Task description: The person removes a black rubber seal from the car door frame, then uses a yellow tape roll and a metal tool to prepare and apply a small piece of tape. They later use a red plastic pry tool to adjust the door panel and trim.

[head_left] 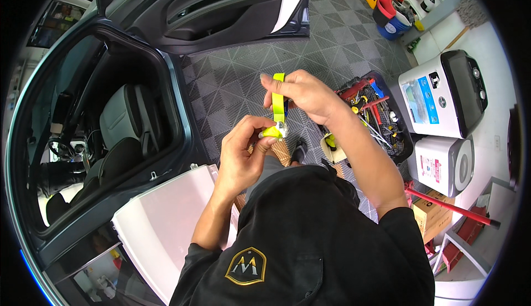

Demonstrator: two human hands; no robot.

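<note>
My left hand (241, 146) is closed in a pinch around a small shiny item (281, 130) that looks clear or silvery, with bright yellow-green at its lower side. What the item is I cannot make out. Rising from it is a flat yellow-green strip (279, 99). My right hand (310, 94) grips this strip near its upper end, thumb across the front and fingers behind. Something dark blue shows at the strip's right edge, partly hidden by the right hand. Both hands are held up in front of my body, above the tiled floor.
To the left, a car door (210, 15) stands wide open beside the seat (123, 112). A white panel (166, 223) lies along the car. On the right are a tool bin (406, 154), two white appliances (428, 98), a cardboard box (431, 217) and a red bar (456, 207). Buckets (390, 24) stand farther back.
</note>
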